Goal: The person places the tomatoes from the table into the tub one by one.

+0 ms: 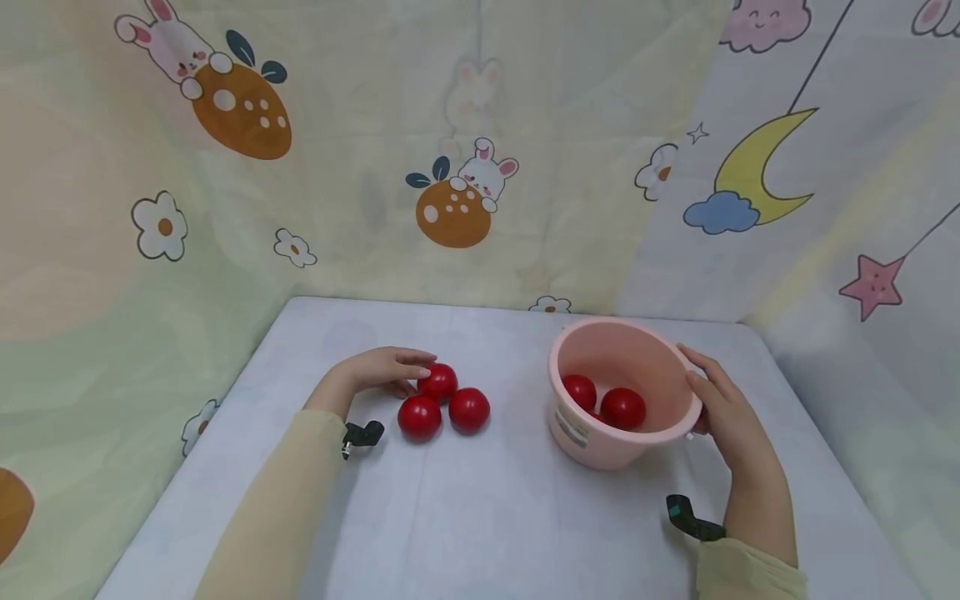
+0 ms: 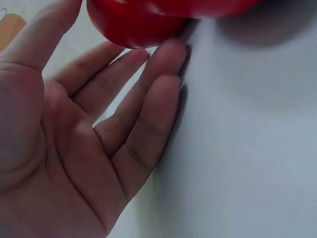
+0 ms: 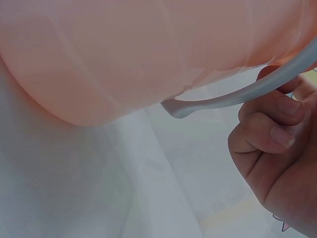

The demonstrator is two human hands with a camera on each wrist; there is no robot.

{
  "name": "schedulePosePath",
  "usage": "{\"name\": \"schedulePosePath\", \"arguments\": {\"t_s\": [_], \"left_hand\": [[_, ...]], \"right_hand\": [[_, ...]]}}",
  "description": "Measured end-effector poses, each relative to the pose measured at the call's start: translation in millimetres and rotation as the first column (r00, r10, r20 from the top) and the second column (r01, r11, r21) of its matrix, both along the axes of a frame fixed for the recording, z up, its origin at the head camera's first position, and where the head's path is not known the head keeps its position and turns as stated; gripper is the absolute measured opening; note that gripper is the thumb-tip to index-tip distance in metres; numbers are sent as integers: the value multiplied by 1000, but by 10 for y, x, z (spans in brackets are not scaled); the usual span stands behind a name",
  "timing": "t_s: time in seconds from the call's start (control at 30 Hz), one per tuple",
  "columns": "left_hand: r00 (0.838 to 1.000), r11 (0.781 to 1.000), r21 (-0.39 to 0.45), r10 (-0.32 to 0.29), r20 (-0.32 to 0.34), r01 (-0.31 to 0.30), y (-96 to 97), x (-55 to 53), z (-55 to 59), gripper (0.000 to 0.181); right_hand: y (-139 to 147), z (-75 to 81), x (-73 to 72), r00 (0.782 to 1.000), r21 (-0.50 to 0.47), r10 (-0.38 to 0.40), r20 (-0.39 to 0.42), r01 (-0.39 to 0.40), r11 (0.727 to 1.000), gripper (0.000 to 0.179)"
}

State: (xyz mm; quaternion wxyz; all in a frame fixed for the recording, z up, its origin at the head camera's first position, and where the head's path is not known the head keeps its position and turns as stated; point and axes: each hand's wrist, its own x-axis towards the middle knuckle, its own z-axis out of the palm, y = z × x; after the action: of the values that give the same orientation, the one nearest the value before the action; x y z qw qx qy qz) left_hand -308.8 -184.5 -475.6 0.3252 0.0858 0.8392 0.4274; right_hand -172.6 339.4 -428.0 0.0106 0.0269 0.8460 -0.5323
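Seen from the head camera, a person's pale yellow left sleeve (image 1: 277,508) enters a white table (image 1: 510,517) from seven o'clock, a small black wrist device (image 1: 363,435) at its cuff. The left hand (image 1: 375,371) reaches in at ten o'clock of a cluster of three red balls, its fingers loosely spread wide, fingertips at the back ball (image 1: 437,382); the left wrist view shows the palm hollow. That ball sits at twelve o'clock of the cluster, the front ball (image 1: 419,418) at eight and the right-hand ball (image 1: 469,410) at three.

Well apart, at three o'clock from the cluster, is a pink bucket (image 1: 615,450). Inside, one red ball (image 1: 579,389) lies at nine o'clock and another red ball (image 1: 623,408) at six, a sliver of red between them. At the bucket's three o'clock, the right hand (image 1: 727,412) grips its side near the rim, and the right wrist view shows curled fingers beside a grey handle (image 3: 237,96). A patterned backdrop (image 1: 585,217) fills twelve o'clock.
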Motion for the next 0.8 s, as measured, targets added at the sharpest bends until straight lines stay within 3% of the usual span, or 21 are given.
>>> {"name": "schedulePosePath", "arguments": {"t_s": [0.47, 0.8], "left_hand": [[999, 999, 1, -35, -4, 35, 66, 24, 7, 64], [1000, 1000, 23, -5, 19, 4, 74, 25, 19, 60]], "right_hand": [[7, -40, -16, 1000, 4, 1, -23, -1, 1000, 54], [5, -42, -22, 1000, 17, -6, -23, 6, 1000, 55]]}}
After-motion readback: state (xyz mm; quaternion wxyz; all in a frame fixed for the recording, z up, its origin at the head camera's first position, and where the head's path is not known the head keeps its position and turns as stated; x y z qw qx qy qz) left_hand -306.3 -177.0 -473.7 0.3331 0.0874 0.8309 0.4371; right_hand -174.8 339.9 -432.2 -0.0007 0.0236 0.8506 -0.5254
